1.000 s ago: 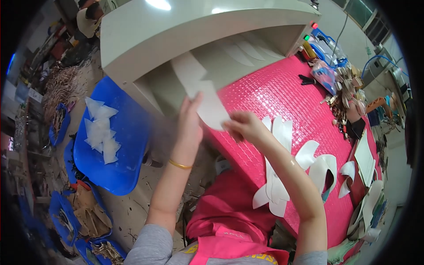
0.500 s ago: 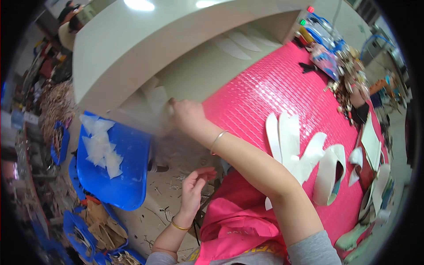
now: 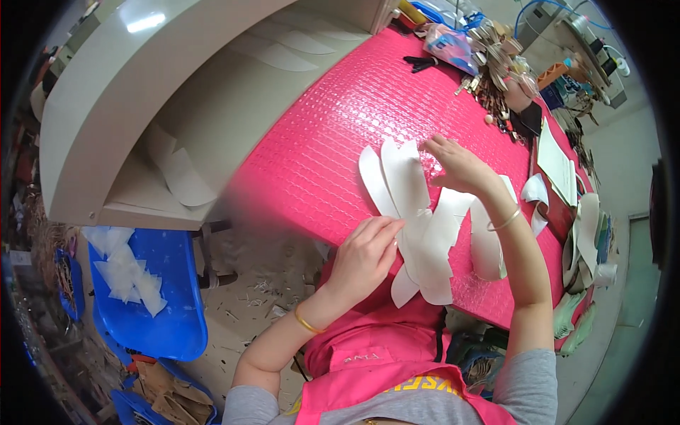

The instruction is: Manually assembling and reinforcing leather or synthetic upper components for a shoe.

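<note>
Several flat, curved white pieces (image 3: 426, 244) lie overlapping in a fanned pile on the pink quilted cover of the table. At the pile's left edge is my left hand (image 3: 363, 256), its fingertips pinched against the margin of one white piece. My right hand (image 3: 459, 164) hovers by the pile's far end, fingers curved and apart, with nothing visible in it. Beneath my right wrist lies another curled white piece (image 3: 486, 244), partly covered by my forearm.
On the left stands a pale machine housing (image 3: 92, 134) with white pieces (image 3: 185, 177) inside its opening. A blue tray (image 3: 185, 312) below holds translucent scraps (image 3: 127, 273). Pouches and trims (image 3: 489, 60) clutter the far right; a white pad (image 3: 556, 164) lies nearer.
My right hand has left the machine's opening and swung right to the white pile. My left hand has come up from near my lap to the pile's edge. The view has turned right.
</note>
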A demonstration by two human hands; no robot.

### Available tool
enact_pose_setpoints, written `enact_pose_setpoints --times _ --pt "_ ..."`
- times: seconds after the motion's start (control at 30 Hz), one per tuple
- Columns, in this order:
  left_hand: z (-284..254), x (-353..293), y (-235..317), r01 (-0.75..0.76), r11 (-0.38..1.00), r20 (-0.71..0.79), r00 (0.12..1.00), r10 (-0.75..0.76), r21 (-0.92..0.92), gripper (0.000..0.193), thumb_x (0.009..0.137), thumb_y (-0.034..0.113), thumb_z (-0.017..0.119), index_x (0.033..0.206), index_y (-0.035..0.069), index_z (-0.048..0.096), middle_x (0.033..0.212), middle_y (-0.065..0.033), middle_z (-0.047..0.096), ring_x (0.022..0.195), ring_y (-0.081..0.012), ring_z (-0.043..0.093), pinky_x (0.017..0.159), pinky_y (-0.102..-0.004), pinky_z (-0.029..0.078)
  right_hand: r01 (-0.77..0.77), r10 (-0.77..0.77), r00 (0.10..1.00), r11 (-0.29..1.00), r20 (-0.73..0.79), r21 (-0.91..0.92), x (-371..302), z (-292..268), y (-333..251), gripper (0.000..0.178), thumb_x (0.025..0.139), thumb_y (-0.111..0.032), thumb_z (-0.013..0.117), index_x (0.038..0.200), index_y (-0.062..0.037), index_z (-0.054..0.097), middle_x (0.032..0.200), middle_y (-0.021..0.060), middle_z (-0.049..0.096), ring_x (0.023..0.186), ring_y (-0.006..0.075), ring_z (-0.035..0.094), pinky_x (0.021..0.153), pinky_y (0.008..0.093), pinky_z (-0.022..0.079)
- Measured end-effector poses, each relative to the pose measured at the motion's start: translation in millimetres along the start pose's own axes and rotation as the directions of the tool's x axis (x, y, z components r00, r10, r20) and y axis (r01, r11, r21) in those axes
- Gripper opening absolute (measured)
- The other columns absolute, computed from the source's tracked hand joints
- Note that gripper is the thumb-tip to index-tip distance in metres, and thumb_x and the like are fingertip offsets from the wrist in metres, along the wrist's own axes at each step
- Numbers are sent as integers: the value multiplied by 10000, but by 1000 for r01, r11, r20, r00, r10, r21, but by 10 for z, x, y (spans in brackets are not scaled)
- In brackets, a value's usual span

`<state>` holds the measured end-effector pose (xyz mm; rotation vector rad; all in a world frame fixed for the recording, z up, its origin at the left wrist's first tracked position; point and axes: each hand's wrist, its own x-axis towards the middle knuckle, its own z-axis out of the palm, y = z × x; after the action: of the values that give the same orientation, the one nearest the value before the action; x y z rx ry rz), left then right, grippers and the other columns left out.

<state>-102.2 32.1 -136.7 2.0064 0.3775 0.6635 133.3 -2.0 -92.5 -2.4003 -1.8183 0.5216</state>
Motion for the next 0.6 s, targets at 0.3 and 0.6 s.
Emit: enact_pose_setpoints --times 0.3,0.6 --pt "612 251 -267 -252 901 198 961 192 352 433 746 99 538 1146 -29 433 1212 -155 422 1141 -293 381 953 -376 314 373 -268 891 893 366 -253 -252 -77 377 447 557 -142 730 942 -100 506 940 57 500 1007 237 429 962 462 251" --pt "593 254 -245 -234 885 192 967 168 403 420 771 123 506 1161 -16 434 1227 -133 421 1157 -273 374 958 -371 311 481 -394 865 828 312 -288 -440 -77 63 338 611 -139 679 920 -124 543 852 24 490 876 196 483 791 332 360"
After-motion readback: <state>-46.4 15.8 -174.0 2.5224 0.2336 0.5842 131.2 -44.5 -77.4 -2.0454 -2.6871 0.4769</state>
